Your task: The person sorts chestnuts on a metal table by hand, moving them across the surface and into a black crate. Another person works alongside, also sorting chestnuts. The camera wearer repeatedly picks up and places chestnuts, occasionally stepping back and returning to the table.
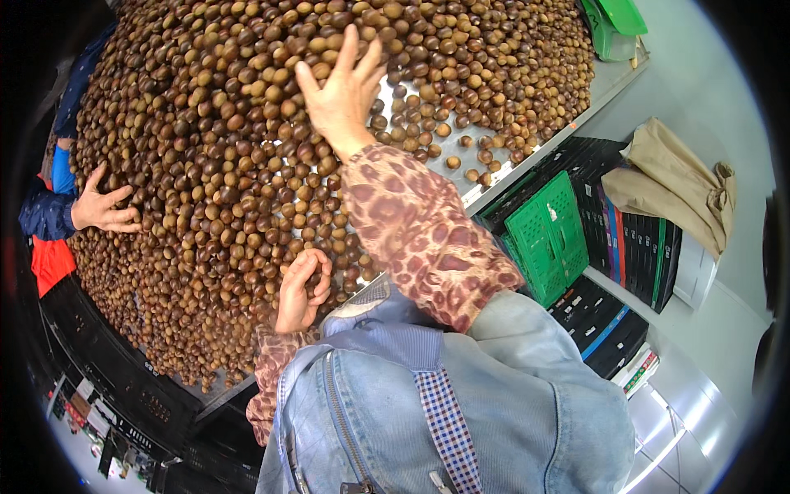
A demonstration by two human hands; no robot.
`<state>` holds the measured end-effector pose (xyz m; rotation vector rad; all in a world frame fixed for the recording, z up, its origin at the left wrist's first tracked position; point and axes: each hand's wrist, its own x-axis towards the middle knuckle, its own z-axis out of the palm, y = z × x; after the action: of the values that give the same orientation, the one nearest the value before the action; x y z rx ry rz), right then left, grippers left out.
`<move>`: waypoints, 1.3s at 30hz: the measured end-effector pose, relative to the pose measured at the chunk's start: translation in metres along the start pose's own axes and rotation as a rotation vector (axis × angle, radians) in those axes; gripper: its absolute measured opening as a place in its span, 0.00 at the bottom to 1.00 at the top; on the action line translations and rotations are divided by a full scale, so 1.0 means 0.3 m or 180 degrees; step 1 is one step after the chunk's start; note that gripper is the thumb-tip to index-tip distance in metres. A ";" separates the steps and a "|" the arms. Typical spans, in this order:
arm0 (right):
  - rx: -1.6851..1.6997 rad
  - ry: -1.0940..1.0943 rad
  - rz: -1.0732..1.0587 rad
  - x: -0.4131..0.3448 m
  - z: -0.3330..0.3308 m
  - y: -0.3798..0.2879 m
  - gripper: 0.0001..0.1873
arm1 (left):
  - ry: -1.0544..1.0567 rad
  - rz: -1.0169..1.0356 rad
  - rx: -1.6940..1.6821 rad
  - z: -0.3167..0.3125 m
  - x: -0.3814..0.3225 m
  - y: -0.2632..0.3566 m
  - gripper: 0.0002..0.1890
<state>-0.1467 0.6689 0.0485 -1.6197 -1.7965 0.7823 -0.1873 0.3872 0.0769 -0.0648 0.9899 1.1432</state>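
Note:
A deep spread of round, glossy brown nuts, which look like chestnuts (216, 154), covers a metal sorting table (453, 148). My right hand (345, 92) reaches far out over them, palm down with fingers spread, touching the nuts beside a thinly covered patch of metal. Close to my body, my left hand (302, 290) rests at the near edge of the pile with its fingers curled. Whether a nut sits inside that curl is hidden. Both forearms wear leopard-print sleeve covers (426, 241).
From the left, a co-worker's hand (108, 207) lies on the nuts. Black crates (117, 364) stand at lower left. Right of the table are a green folding crate (549, 238), stacked black crates (642, 253) with a beige cloth (673, 179), and a green container (611, 31) on the corner.

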 end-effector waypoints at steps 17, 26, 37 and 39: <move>0.0658 -0.1320 -0.0971 -0.045 0.282 -0.425 0.47 | 0.0242 0.0147 -0.0083 -0.016 -0.022 0.004 0.09; 0.0744 -0.1657 -0.2045 0.042 -0.052 -0.349 0.40 | 0.0163 0.0250 0.0066 0.028 -0.021 0.032 0.10; -0.0966 0.0534 0.0271 0.363 -0.493 0.440 0.29 | 0.0031 0.0099 0.0199 0.039 0.008 0.021 0.11; -0.0960 0.0584 0.0168 0.359 -0.414 0.444 0.29 | -0.0013 0.0049 0.0197 0.041 0.018 0.022 0.11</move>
<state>0.0245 0.7922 0.0332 -1.8700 -1.8094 0.3812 -0.1845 0.4003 0.0834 -0.0052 1.0230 1.1254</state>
